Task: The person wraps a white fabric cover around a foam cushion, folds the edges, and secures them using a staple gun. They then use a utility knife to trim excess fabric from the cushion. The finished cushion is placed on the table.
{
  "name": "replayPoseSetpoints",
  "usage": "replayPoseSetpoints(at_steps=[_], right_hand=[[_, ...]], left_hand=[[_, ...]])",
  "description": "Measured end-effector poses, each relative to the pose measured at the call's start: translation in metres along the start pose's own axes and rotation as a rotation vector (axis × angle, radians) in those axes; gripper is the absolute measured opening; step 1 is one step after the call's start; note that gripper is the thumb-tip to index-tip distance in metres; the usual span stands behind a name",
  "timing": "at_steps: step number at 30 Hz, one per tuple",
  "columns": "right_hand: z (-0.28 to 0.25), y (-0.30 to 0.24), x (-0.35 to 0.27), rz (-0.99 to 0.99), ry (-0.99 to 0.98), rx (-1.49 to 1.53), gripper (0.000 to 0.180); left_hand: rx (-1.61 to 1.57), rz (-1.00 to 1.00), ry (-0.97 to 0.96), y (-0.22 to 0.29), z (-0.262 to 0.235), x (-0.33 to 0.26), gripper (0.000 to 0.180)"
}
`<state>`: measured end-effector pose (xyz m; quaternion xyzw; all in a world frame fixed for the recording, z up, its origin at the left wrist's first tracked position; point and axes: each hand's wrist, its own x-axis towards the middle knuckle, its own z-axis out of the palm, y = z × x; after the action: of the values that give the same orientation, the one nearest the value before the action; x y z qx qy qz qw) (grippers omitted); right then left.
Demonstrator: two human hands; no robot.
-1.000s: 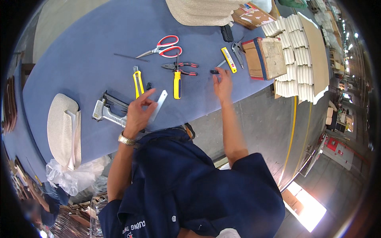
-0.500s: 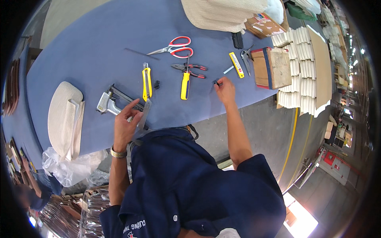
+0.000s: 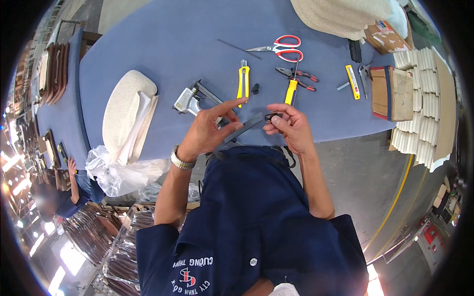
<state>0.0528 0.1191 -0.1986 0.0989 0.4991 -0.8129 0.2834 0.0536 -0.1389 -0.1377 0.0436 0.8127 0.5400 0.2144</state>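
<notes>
Between the thumb and fingers of my left hand (image 3: 211, 127) is a flat grey metal strip (image 3: 247, 127), its end slanting up toward my right hand. My right hand (image 3: 291, 127) pinches a small black piece (image 3: 273, 117) close to the strip's tip; whether they touch I cannot tell. A silver staple gun (image 3: 187, 101) lies just beyond my left hand, partly covered by it. Past my hands are a yellow utility knife (image 3: 243, 83), another small black piece (image 3: 255, 89), a yellow-handled screwdriver (image 3: 291, 92) and black-and-red pliers (image 3: 307, 81).
Red-and-white scissors (image 3: 288, 48) and a thin dark rod (image 3: 237, 48) lie farther back on the blue table (image 3: 192, 44). Folded beige fabric (image 3: 121, 108) is at left above a plastic bag (image 3: 123, 177). Boxes (image 3: 395, 93) stand at right. A co-worker (image 3: 69, 197) is at far left.
My right hand has come left with the small black piece, toward the metal strip in my left hand. The strip now points rightward. The whole view has shifted, placing the table things farther right.
</notes>
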Motion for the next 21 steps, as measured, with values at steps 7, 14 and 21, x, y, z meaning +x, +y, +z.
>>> replayPoseSetpoints(at_steps=[7,14,21], right_hand=[[0.007,0.0,0.001,0.088,-0.141,-0.076,0.028],[0.014,-0.007,-0.004,0.22,-0.199,-0.182,0.02],[0.016,-0.001,-0.007,0.264,-0.311,-0.197,0.029]], left_hand=[[0.013,0.088,0.011,-0.011,0.001,-0.005,0.066],[0.114,0.091,0.025,-0.012,0.002,-0.012,0.068],[0.286,0.174,0.007,-0.012,-0.003,-0.019,0.066]])
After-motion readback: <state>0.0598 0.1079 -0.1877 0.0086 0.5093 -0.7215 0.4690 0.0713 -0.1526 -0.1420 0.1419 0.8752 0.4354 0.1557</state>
